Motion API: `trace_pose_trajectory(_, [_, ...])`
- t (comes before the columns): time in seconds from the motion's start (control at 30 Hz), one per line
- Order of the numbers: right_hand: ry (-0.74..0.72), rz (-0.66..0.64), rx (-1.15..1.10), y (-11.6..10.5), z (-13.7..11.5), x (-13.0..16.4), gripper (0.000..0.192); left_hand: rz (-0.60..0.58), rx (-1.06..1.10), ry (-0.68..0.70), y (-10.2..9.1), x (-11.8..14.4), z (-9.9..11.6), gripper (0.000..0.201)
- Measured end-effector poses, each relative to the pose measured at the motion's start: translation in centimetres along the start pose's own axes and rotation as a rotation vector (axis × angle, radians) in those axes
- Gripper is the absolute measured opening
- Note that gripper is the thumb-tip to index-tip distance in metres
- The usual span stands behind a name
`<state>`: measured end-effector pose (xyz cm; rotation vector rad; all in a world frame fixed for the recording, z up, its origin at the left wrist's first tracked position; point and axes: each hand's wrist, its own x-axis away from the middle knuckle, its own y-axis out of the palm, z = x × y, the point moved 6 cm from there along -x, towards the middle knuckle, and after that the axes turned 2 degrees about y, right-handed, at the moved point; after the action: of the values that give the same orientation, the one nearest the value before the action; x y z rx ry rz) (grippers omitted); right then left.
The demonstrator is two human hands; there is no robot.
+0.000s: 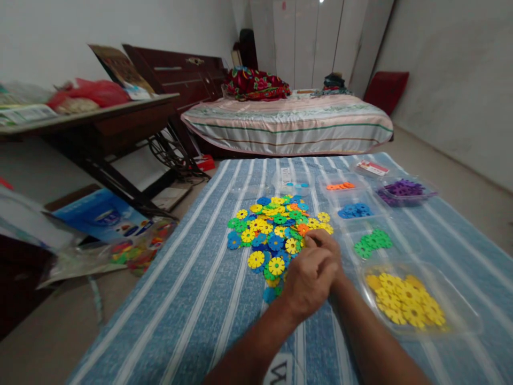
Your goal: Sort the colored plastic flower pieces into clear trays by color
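The left hand (310,283) lies curled shut over the right hand (326,243) at the near edge of a pile of flower-shaped plastic pieces (276,227) on the striped surface (192,299). Whether either grip holds a piece cannot be told. Just right, a clear tray (460,321) holds yellow pieces (404,299).
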<state>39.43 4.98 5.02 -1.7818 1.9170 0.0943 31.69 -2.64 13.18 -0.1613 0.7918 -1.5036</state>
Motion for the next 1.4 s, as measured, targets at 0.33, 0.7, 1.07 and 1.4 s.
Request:
trace_pose_trajectory(0.33, [0.038,-0.007,0.011,0.0,-0.7,-0.2,0.018,0.253,-0.730,-0.136,-6.3,0.0,-10.7,0.028])
trace_pose_trajectory(0.7, [0.026,0.012,0.017,0.1,-0.9,-0.5,0.018,0.249,-0.703,-0.053,-5.7,-0.2,-10.0,0.015])
trace_pose_trajectory(1.07, [0.029,0.013,0.004,0.3,-0.8,-0.6,0.018,0.201,-0.155,-0.429,-6.8,-0.8,-9.4,0.028])
trace_pose_trajectory(1.4, [0.037,0.024,0.007,0.5,-0.5,-0.6,0.017,-0.011,0.332,-0.490,-1.3,-9.8,-4.9,0.019])
